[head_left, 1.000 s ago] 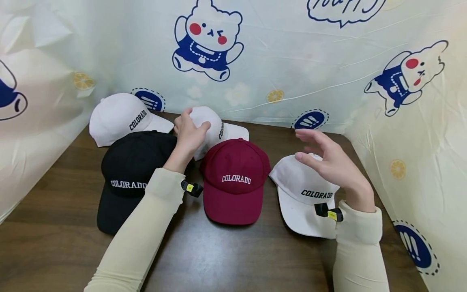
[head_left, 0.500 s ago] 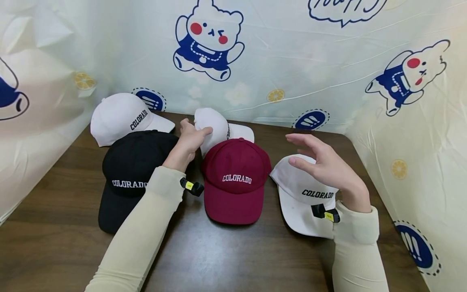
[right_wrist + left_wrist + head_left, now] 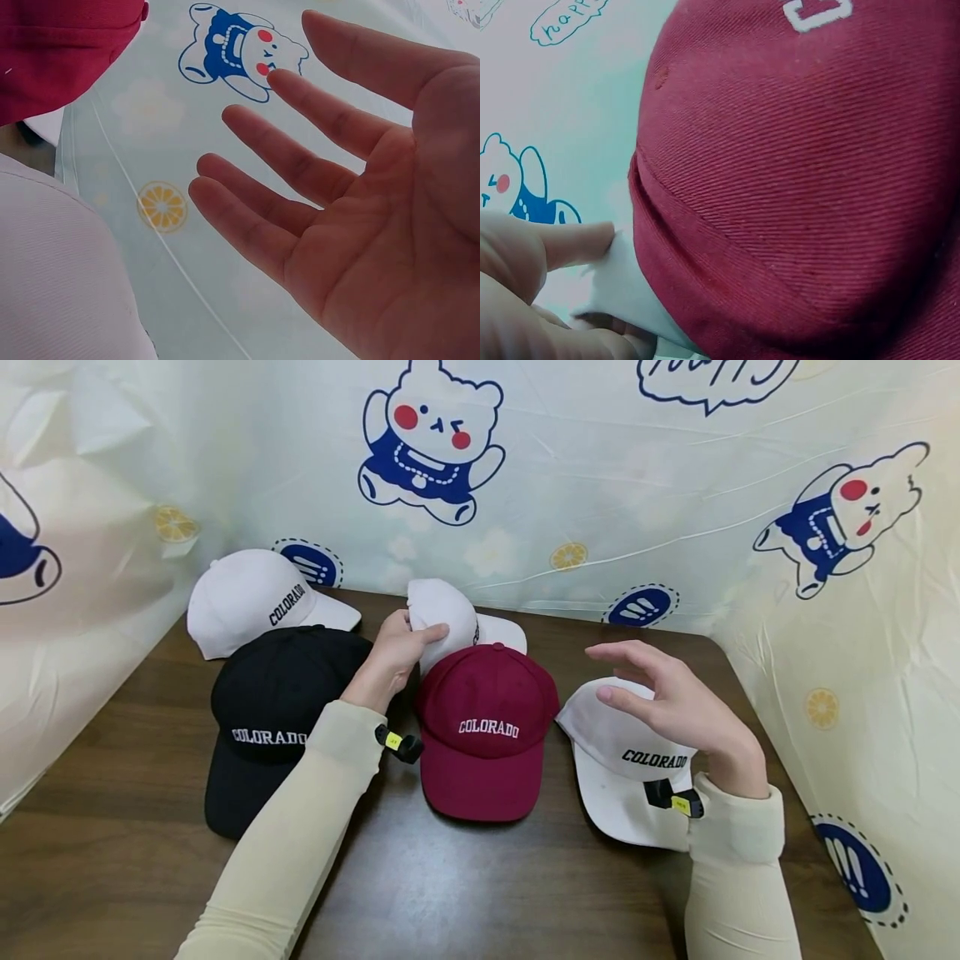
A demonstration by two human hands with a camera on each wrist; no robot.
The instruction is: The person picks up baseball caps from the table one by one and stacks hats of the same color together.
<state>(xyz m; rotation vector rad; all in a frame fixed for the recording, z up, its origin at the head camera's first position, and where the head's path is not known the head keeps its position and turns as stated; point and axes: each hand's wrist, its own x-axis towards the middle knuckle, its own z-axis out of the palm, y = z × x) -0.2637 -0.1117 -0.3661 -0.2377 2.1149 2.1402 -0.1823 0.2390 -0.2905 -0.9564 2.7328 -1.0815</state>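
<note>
My left hand [image 3: 393, 656] pinches the back edge of a white baseball cap [image 3: 441, 610], its thumb on the outside and its fingers at the rim. In the left wrist view that white cap [image 3: 622, 281] shows between thumb and fingers, partly hidden by a maroon cap [image 3: 780, 165]. The maroon cap [image 3: 483, 727] stands just in front of it in the head view, brim toward me. Over another white cap [image 3: 615, 777] at the right hovers my right hand [image 3: 667, 702], empty, with relaxed fingers spread in the right wrist view.
A black cap [image 3: 262, 735] lies at the left, partly under my left forearm. Behind it sits another white cap [image 3: 243, 602]. A printed sheet [image 3: 570, 468] rises at the back and sides of the wooden table [image 3: 435, 893].
The back white cap has shifted a little to the right. My left hand loosened from it, then took its edge again. The right hand moved slightly left.
</note>
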